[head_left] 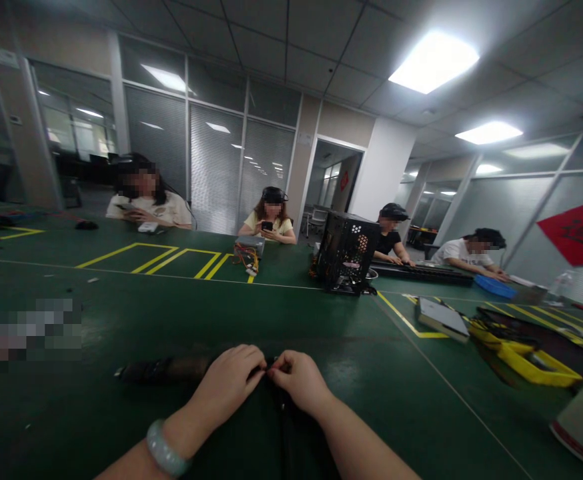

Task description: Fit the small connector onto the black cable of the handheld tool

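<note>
My left hand (229, 381), with a pale bangle (165, 451) on its wrist, is closed, thumb and fingertips pinched together at the middle of the green table (211, 327). Close beside it, my right hand (299, 380) is pinched shut too, the fingertips of both nearly meeting. What lies between the fingertips is too small and dark to make out. A long dark object (164, 371) stretches out to the left from behind my left hand. Below my hands, a thin dark strip runs toward the bottom edge.
A black computer case (349, 253) stands past my right hand, and a power supply (249, 248) with wires sits farther left. On the right are a flat silver box (442, 319) and yellow trays (539, 363). Several people sit across the table.
</note>
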The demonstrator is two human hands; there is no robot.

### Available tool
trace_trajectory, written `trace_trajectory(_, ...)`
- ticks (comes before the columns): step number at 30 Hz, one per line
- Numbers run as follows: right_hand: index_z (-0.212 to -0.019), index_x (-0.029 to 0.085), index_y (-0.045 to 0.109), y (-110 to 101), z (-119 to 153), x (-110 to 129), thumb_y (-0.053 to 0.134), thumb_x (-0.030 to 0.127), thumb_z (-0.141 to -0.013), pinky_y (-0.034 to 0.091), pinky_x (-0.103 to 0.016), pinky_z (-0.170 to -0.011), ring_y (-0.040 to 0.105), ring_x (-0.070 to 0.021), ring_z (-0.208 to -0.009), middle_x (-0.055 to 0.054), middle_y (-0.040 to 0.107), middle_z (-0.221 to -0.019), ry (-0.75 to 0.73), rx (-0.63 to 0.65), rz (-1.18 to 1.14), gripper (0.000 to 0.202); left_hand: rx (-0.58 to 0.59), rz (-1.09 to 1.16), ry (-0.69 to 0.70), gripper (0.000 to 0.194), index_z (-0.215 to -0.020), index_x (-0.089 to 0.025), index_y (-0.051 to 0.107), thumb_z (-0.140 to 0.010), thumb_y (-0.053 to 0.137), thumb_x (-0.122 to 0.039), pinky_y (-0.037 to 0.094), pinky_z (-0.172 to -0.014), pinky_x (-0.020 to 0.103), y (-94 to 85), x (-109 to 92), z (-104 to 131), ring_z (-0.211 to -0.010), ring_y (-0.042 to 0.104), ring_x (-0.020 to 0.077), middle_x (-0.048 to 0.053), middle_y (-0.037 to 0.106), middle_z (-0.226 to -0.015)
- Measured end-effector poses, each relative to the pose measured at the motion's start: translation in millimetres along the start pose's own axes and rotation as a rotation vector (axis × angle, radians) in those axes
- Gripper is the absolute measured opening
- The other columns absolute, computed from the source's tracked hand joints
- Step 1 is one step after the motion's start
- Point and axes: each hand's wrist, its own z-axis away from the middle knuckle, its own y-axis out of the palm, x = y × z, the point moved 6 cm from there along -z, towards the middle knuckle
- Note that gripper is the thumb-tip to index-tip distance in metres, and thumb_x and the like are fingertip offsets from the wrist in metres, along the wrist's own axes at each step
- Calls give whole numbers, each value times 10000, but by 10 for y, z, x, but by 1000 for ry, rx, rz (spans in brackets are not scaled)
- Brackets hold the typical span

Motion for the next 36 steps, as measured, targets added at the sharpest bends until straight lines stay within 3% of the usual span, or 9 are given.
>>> trace_trajectory(11,-801,181,684,-29,10,68,659,274,-790,383,-193,-568,592,-118,-649,4,693,-753,25,29,38,97,-5,-34,6,175,-899,-221,587,-823,473,-113,417,-794,324,-3,-29,17,-890,556,190,18,610,-946)
trace_trajectory(25,-786,176,678,-29,9,68,656,284,-788,371,-192,-559,566,-114,-621,4,676,-718,26,22,58,110,-81,-19,-23,161,-986,-236,607,-844,533,-220,390,-992,418,-49,22,36,-962,587,211,23,649,-1009)
trace_trajectory(31,-797,179,684,-3,-5,38,657,277,-792,377,-191,-563,582,-116,-634,4,683,-735,31,23,69,102,-47,-32,3,144,-908,-234,615,-833,508,-173,428,-935,382,-48,-16,48,-980,578,206,25,643,-1032)
trace_trajectory(36,-805,185,684,-3,0,37,657,289,-793,372,-194,-550,583,-121,-633,3,683,-731,25,21,50,109,-40,-20,9,182,-926,-241,611,-818,505,-140,398,-980,402,-25,10,46,-988,575,204,18,642,-1041)
